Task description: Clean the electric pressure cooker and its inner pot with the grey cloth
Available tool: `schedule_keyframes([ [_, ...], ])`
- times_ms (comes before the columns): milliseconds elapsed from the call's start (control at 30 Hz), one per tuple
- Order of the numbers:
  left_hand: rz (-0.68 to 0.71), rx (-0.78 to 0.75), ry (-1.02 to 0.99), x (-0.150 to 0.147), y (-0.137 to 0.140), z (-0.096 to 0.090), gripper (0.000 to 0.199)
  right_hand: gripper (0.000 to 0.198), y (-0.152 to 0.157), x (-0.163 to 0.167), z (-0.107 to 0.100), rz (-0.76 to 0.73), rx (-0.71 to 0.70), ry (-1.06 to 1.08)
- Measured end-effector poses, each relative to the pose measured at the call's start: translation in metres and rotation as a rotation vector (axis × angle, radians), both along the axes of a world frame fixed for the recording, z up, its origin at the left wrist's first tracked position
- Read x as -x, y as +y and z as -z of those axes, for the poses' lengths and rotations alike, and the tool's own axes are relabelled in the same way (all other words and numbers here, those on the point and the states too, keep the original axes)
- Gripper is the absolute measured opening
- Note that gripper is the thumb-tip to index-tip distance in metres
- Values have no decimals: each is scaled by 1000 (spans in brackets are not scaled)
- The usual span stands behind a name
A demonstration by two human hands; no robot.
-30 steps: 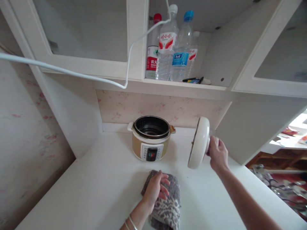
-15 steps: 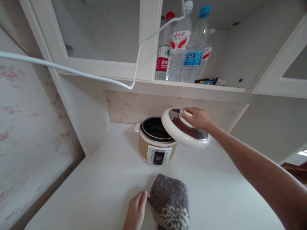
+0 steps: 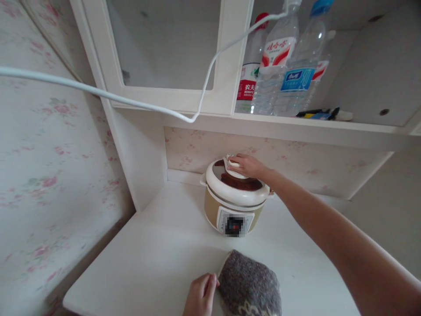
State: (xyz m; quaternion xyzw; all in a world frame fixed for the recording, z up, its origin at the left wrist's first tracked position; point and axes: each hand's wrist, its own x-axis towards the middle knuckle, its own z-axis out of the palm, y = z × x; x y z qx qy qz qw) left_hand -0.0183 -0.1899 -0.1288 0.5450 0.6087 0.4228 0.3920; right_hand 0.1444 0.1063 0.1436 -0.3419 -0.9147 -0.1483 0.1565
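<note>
The right hand (image 3: 247, 166) grips the lid (image 3: 225, 188) on the cooker (image 3: 212, 210). The left hand (image 3: 201, 293) touches the cloth (image 3: 251, 281); whether it's pinching, I can't tell.

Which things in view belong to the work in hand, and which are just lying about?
Part of the work:
- right hand, holding the lid
- cooker, with that lid on top
- gray patterned cloth
- left hand, fingers curled at the cloth's edge

Just lying about:
- plastic bottles in the cabinet
- small items beside them
- white cable
</note>
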Motion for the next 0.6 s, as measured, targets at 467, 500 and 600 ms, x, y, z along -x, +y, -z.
schedule_keyframes([
  [467, -37, -94, 146, -1, 3, 24, 60, 51, 17, -8, 15, 7, 11, -88],
  [500, -32, -90, 150, -1, 3, 22, 59, 51, 16, -8, 15, 24, 13, -91],
  [600, 9, -92, 156, -2, 1, 13, 57, 50, 13, -6, 14, 61, 21, -100],
])
